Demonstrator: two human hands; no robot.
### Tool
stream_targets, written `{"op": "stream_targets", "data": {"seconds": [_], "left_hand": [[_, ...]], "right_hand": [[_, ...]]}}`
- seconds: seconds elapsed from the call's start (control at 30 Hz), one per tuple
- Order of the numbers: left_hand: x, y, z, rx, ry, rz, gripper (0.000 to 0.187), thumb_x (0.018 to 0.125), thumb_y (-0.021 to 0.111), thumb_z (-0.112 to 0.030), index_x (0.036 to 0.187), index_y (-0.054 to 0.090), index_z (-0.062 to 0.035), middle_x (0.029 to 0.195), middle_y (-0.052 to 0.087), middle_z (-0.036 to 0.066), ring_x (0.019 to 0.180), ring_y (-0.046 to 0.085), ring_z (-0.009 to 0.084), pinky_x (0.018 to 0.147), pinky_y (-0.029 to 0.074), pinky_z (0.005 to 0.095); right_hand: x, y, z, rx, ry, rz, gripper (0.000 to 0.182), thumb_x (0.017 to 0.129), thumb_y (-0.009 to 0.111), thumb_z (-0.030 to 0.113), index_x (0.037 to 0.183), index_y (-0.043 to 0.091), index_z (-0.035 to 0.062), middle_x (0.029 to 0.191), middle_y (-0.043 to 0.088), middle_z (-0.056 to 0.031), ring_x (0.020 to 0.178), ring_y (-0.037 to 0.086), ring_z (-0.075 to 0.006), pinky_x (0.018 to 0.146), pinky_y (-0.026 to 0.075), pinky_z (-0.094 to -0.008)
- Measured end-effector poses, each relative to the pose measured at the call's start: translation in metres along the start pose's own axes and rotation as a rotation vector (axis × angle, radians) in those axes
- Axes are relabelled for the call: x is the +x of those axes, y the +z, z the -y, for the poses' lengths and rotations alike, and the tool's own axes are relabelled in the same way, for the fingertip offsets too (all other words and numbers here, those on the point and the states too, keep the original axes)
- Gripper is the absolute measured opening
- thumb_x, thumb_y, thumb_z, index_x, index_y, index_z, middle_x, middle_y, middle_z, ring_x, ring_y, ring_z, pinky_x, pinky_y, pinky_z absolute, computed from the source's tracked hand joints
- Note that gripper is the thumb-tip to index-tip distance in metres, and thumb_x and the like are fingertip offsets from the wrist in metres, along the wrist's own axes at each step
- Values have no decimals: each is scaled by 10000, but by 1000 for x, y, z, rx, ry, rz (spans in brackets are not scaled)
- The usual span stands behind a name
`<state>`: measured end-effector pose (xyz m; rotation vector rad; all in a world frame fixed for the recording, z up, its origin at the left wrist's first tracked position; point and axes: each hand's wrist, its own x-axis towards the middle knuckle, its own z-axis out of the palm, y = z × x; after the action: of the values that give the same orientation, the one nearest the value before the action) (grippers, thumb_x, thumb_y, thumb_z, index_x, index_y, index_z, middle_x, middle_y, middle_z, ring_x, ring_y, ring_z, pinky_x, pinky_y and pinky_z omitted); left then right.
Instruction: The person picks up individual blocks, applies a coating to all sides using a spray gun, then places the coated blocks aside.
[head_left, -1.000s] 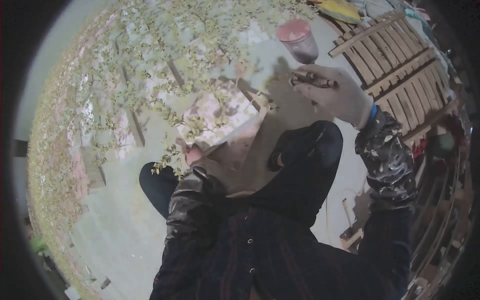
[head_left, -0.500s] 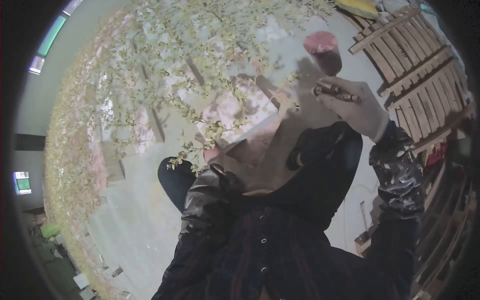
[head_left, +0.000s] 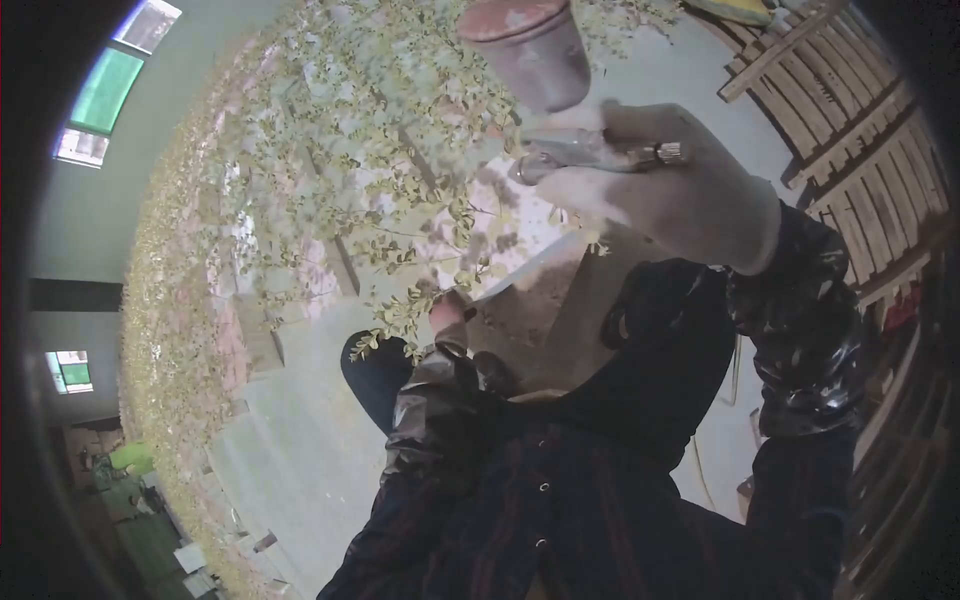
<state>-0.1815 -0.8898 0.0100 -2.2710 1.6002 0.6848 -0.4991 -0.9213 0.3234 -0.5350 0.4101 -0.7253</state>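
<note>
One silver metal spray gun point(head_left: 575, 150), with a grey tapering cup under a dull-red lid point(head_left: 540, 65) at its far side, sits clasped in the right hand point(head_left: 695, 195). Compared with half a second ago, it has swung left and looms larger, now overlapping the pale speckled slab point(head_left: 525, 215) in view; its tip seems to face small yellow-green leafy sprigs point(head_left: 402, 312). Nearer, the left hand point(head_left: 449, 314) is beside them; whether it grips anything, I cannot tell. Far right are brown wooden slatted pallets point(head_left: 845, 135).
</note>
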Motion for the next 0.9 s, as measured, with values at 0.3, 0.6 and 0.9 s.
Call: {"op": "stream_targets", "data": {"seconds": [0.3, 0.6, 0.9], "left_hand": [[-2, -2, 2, -40, -24, 82, 237, 860, 554, -123, 1078, 540, -31, 982, 610, 166, 896, 621, 323, 793, 521, 403], [46, 68, 53, -202, -79, 73, 460, 934, 374, -297, 1352, 393, -105, 1340, 440, 218, 1214, 454, 376, 1034, 370, 444], [181, 167, 75, 771, -973, -642, 420, 924, 385, -341, 1295, 440, -152, 1254, 487, 86, 1157, 448, 220, 1023, 298, 367]], "right_hand": [[6, 3, -6, -1882, -990, 167, 397, 717, 649, -72, 1079, 492, -28, 624, 399, 30, 632, 493, -74, 968, 414, -435], [12, 22, -10, -1926, -1117, 203, 123, 740, 682, 30, 826, 632, -42, 968, 556, -149, 595, 544, -133, 529, 505, -200], [29, 46, -4, -1744, -893, -25, 85, 809, 615, -60, 857, 576, -2, 674, 540, -1, 564, 531, -67, 730, 560, -239]]}}
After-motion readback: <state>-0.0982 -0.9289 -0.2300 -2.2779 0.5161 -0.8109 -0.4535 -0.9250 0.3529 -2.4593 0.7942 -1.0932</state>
